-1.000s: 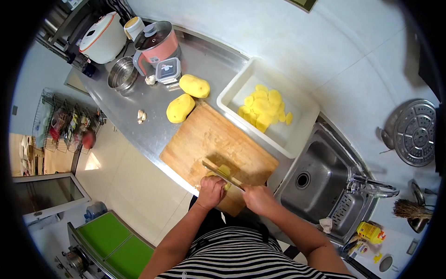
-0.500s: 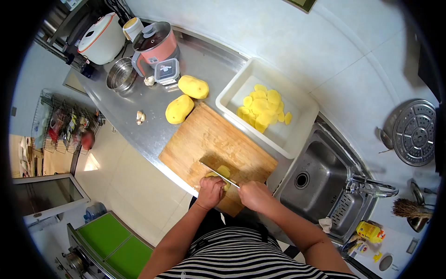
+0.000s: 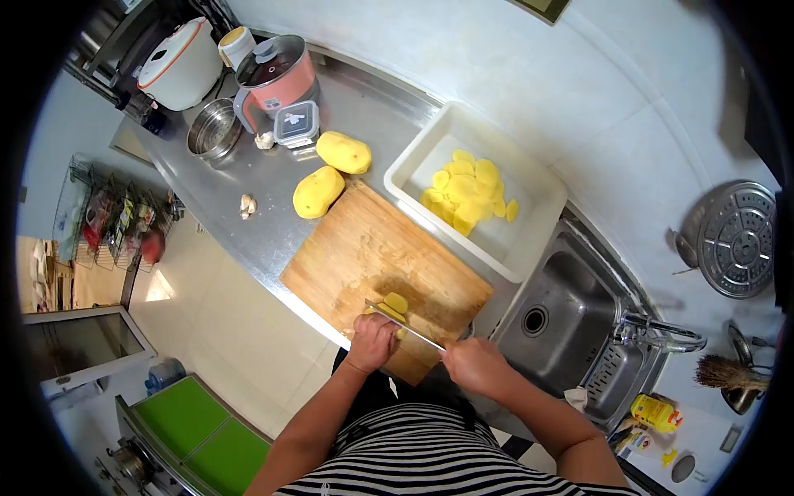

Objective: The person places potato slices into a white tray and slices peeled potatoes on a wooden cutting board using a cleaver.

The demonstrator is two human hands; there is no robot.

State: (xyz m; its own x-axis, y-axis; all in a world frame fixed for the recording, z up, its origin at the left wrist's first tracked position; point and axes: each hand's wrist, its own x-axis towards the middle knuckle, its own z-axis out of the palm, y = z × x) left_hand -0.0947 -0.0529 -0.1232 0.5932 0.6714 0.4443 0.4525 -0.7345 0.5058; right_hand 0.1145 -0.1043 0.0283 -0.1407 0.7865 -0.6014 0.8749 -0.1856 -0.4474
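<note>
My left hand (image 3: 372, 340) is closed over a partly cut potato (image 3: 400, 333) near the lower edge of the wooden cutting board (image 3: 331, 264). A knife (image 3: 412, 329) is gripped by its handle in my right hand (image 3: 475, 364), its blade lying across the potato beside my left fingers. Cut yellow slices (image 3: 394, 303) rest on the board just beyond the blade. Two whole peeled potatoes, one (image 3: 344, 153) above the other (image 3: 318, 193), sit on the steel counter past the board's upper left corner. More slices (image 3: 469, 192) lie in a white tub (image 3: 529, 217).
To the right of the board is a sink (image 3: 546, 331) with a faucet (image 3: 670, 332). At the upper left stand a pink pot (image 3: 289, 87), a lidded container (image 3: 296, 124), a steel bowl (image 3: 215, 130) and a white cooker (image 3: 178, 70). Garlic cloves (image 3: 247, 206) lie near the counter's edge.
My right hand and the knife handle have shifted right and slightly down, and the blade has drawn back with them. A slice shows further out on the board. My left hand still holds the potato.
</note>
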